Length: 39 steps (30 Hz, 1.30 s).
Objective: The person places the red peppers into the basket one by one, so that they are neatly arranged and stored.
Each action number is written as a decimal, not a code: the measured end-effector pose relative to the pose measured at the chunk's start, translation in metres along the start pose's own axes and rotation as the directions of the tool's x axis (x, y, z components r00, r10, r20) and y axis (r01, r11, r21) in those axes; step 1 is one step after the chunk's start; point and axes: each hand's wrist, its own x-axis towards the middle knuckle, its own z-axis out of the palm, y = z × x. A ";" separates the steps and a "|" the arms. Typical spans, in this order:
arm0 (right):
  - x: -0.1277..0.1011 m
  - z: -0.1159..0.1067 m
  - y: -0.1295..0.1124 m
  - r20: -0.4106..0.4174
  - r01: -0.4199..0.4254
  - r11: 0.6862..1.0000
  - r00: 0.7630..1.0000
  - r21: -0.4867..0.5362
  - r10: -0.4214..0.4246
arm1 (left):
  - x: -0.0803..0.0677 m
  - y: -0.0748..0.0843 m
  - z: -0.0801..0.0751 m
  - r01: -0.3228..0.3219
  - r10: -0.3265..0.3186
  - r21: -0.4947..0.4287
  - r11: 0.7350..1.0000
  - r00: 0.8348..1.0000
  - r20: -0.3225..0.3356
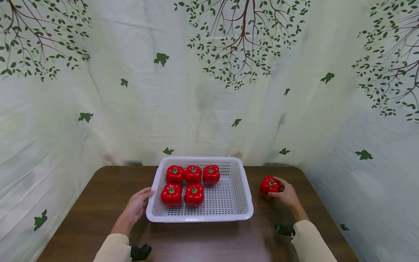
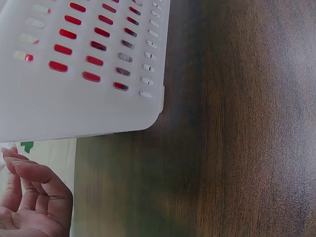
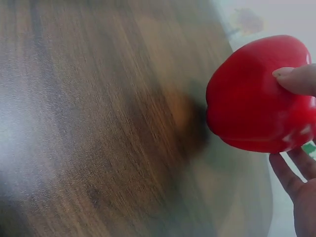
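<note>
My right hand (image 1: 288, 194) grips a glossy red bell pepper (image 1: 270, 187) with a green stem, at the right of the table. In the right wrist view the thumb presses one side of the pepper (image 3: 256, 98), with fingers on the other; a shadow lies beside it. A white perforated plastic basket (image 1: 226, 219) stands mid-table. Inside it, several red bell peppers (image 1: 194, 195) sit upright in two rows toward the left. At the basket's left rim is my left hand (image 1: 135, 207), its fingertips touching the edge. The left wrist view shows loosely bent fingers (image 2: 37, 172) beside the rim.
The brown wooden table (image 1: 209, 242) has rounded far corners. Behind it and at both sides hangs a pale curtain (image 1: 203, 109) printed with branches and leaves. Dark straps (image 1: 140, 251) are worn on both wrists.
</note>
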 end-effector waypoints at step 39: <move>-0.034 -0.026 -0.054 0.070 0.272 0.962 0.959 0.034 -0.274 | 0.001 -0.003 -0.002 -0.031 0.031 0.010 0.999 1.000 -0.007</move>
